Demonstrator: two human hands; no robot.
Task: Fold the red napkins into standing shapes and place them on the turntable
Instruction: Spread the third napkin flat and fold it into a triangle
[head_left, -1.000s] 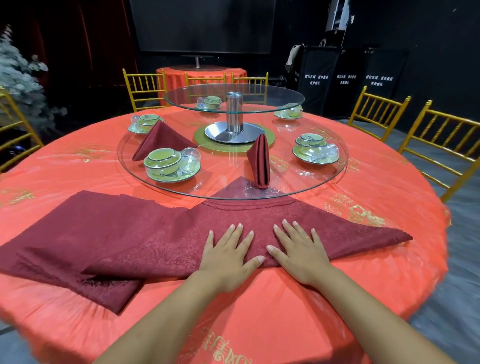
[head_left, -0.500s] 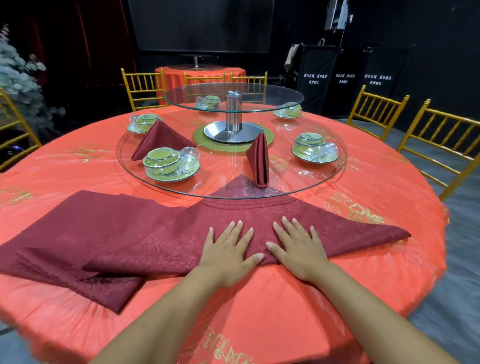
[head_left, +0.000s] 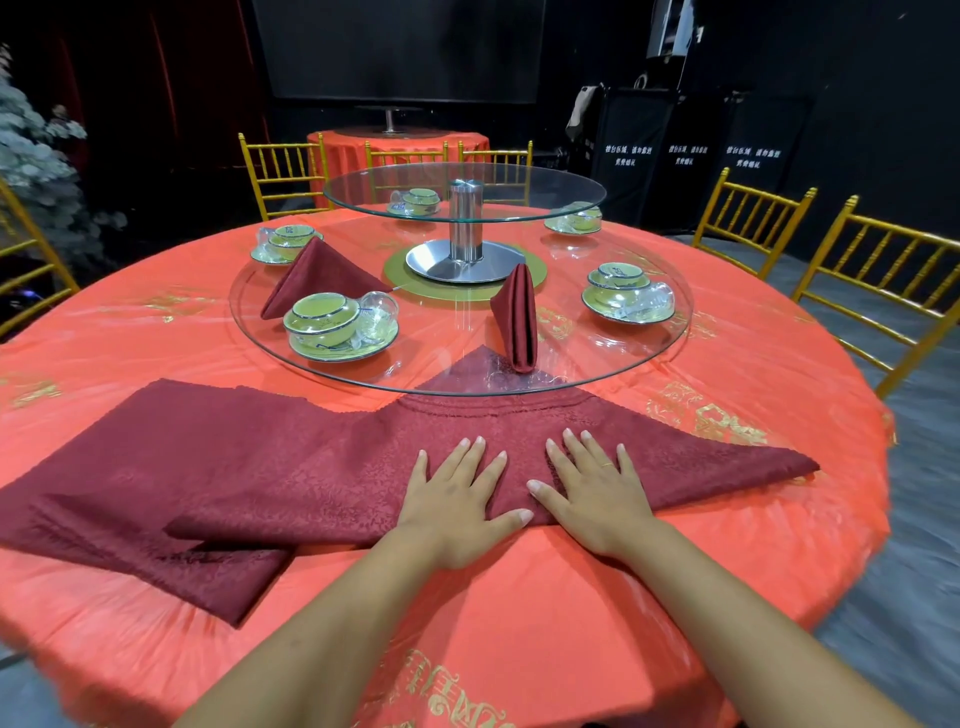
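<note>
Left hand (head_left: 457, 504) and right hand (head_left: 597, 496) lie flat, unclenched, as I press the folded red napkin (head_left: 337, 467) at the turntable's (head_left: 457, 332) six o'clock.

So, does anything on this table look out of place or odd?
Only one thing: the far tip of the flat napkin lies beneath the rim of the glass turntable. Nothing looks spilled or broken.
</note>
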